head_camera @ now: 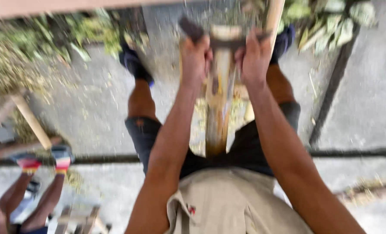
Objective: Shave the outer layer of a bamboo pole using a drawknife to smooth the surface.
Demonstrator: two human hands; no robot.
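Heavy motion blur; fine detail unreadable. Left hand and right hand each in a closed grip on a dark crossbar handle, set across a pale wooden pole. Pole upright between the knees, lower end hidden behind dark shorts. Co-worker's legs cut off lower left, on concrete floor.

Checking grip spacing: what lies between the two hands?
In the head view, a pale wooden piece runs between the left hand and right hand, crossed by the dark bar they grip.
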